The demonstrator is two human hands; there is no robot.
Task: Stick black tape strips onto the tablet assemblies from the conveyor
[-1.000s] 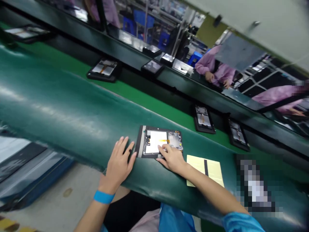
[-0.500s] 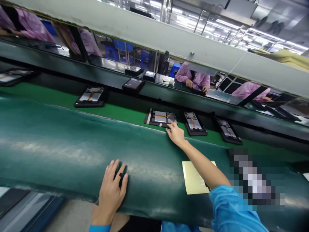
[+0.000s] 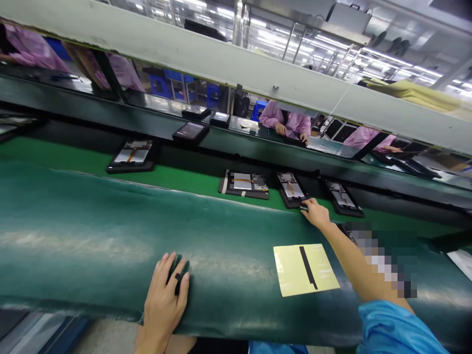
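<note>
My left hand (image 3: 165, 295) lies flat on the green mat (image 3: 110, 236), fingers spread, a black band round one finger. Nothing is held in it. Farther right, my right hand (image 3: 316, 215) reaches over the mat's far edge, with thumb and fingertips closed at the near corner of an opened tablet (image 3: 290, 191). That tablet lies on the green belt, its battery and an orange ribbon cable showing. Left of it is another opened tablet (image 3: 243, 182), turned sideways, with pale tape strips. To the right lies a further opened tablet (image 3: 342, 197).
A yellow sheet (image 3: 291, 275) with a black strip (image 3: 307, 263) lies on the mat. More tablets, one of them an opened tablet (image 3: 132, 153), rest along the green belt (image 3: 177, 178). Behind the metal rail, people in pink sleeves work. A blurred dark device sits beside my right forearm.
My right hand has moved right, from the sideways tablet to the corner of the neighbouring one. The black strip on the yellow sheet is now uncovered. My left hand stays on the mat.
</note>
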